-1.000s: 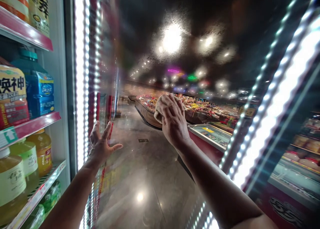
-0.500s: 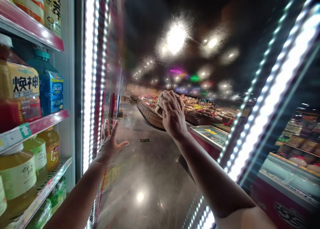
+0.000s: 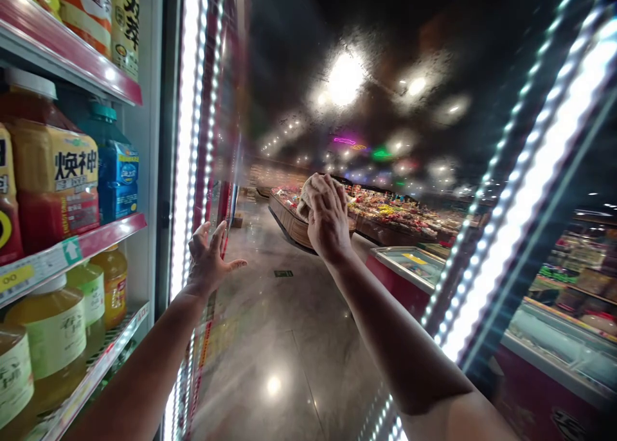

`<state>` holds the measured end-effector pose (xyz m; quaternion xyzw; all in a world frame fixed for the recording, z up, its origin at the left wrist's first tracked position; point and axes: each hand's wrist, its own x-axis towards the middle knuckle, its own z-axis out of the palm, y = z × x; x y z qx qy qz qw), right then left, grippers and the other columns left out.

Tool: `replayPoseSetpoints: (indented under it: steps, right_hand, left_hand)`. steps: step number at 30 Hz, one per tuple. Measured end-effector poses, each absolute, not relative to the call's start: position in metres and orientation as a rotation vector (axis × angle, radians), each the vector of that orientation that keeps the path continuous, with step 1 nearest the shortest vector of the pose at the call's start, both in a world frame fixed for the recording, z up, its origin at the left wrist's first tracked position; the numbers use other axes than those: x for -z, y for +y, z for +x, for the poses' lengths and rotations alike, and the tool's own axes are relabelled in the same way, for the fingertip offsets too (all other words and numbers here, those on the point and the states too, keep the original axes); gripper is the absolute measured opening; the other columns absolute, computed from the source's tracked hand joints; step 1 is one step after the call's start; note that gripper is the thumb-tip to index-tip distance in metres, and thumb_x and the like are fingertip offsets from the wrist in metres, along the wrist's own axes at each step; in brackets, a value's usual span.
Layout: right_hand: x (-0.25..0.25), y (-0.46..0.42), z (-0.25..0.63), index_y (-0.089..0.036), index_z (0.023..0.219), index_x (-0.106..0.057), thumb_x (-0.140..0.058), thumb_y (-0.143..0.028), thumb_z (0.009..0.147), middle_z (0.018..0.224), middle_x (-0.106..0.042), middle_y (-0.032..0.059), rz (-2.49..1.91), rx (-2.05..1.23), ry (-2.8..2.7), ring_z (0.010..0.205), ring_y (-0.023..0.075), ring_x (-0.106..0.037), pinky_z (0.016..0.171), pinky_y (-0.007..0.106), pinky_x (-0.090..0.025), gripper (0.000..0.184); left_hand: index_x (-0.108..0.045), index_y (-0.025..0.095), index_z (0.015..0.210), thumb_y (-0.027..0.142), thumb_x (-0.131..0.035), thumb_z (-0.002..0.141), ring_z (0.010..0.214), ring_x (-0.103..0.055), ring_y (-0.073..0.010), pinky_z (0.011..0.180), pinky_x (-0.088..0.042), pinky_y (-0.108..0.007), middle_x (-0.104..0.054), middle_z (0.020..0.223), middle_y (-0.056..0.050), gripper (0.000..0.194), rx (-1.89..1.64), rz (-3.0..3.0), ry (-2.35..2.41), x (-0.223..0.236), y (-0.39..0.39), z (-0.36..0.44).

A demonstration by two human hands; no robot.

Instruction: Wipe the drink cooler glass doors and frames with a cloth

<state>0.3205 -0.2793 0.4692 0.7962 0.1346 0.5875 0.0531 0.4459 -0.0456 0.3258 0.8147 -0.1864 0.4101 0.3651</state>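
Note:
A bunched beige cloth (image 3: pixel 305 200) is under my right hand (image 3: pixel 330 219), which presses it flat against the glass door (image 3: pixel 299 119) in front of me. Its fingers are curved over the cloth, and part of the cloth is hidden beneath them. My left hand (image 3: pixel 209 258) is raised with thumb and fingers spread, close to the door's left edge by the bright light strip (image 3: pixel 187 107). Nothing is in it; whether it touches the edge I cannot tell. Wet-looking specks and smears show on the glass around the bright reflections.
Shelves (image 3: pixel 110 238) of bottled drinks stand close on my left, with a red-labelled bottle (image 3: pixel 72 177) and a blue bottle (image 3: pixel 118 171) near the edge. Through the glass appear a produce-like display (image 3: pixel 289 219), a chest freezer (image 3: pixel 409 261) and shiny floor (image 3: pixel 260 325).
My right hand and the cloth have shifted slightly left on the glass. The shelves sit further right in view as the camera turned a little; my left hand stays spread.

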Motion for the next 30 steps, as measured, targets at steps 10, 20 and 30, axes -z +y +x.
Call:
replayPoseSetpoints:
  steps: [10,20,30]
  right_hand:
    - [-0.47,-0.266,0.333,-0.016,0.136,-0.057,-0.044,-0.012,0.097,0.153,-0.049,0.0106,2.414,-1.77,0.423,0.149,0.0244,-0.033,0.125,0.05,-0.025,0.041]
    - [-0.467,-0.254,0.342,-0.016,0.136,-0.057,-0.045,-0.015,0.097,0.152,-0.05,0.0111,2.427,-1.735,0.504,0.149,0.0252,-0.033,0.126,0.05,-0.025,0.04]
    - [-0.472,-0.239,0.355,-0.015,0.136,-0.056,-0.048,-0.017,0.097,0.153,-0.049,0.0112,2.427,-1.657,0.591,0.149,0.0253,-0.033,0.126,0.048,-0.023,0.04]
  left_hand:
    - [-0.031,0.028,0.156,0.054,-0.089,0.057,0.152,-0.013,-0.0449,0.118,-0.029,-0.061,-0.007,0.168,-0.016,0.118,-0.965,2.161,-0.523,-0.334,-0.043,0.452]
    - [-0.035,0.027,0.154,0.057,-0.088,0.057,0.15,-0.017,-0.0471,0.118,-0.027,-0.065,-0.012,0.165,-0.019,0.115,-0.989,2.145,-0.568,-0.338,-0.04,0.451]
    - [-0.035,0.028,0.153,0.052,-0.088,0.061,0.149,-0.021,-0.0441,0.117,-0.028,-0.064,-0.018,0.163,-0.018,0.109,-1.005,2.113,-0.542,-0.342,-0.042,0.445]
